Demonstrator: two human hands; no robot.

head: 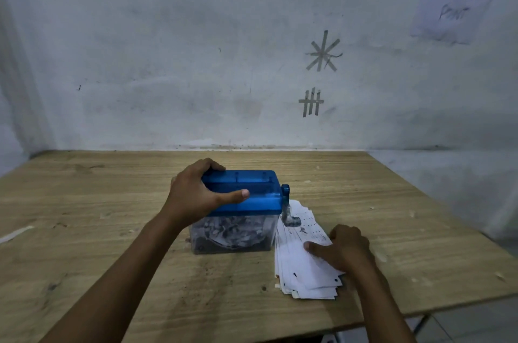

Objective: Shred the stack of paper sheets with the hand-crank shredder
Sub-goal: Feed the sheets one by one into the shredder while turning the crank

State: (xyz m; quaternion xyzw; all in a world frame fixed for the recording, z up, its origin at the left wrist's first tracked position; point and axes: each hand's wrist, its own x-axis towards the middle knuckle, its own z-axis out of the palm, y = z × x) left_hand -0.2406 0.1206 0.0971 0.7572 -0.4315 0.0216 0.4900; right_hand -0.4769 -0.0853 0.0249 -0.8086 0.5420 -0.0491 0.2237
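A hand-crank shredder (pixel 252 197) with a blue top stands mid-table on a clear bin (pixel 232 233) full of paper shreds. Its blue crank (pixel 286 202) hangs down on the right side. My left hand (pixel 193 194) grips the blue top from the left, thumb along the near edge, fingers over the far edge. A stack of white printed sheets (pixel 300 261) lies to the right of the bin. My right hand (pixel 344 250) rests on the stack's right side, thumb on the top sheet and fingers curled over the edge.
The wooden table (pixel 112 230) runs up to a grey wall with tape marks (pixel 322 52) and a taped paper note (pixel 454 3). Small paper scraps (pixel 16 233) lie near the left and right edges. The table's front right corner drops off close to my right arm.
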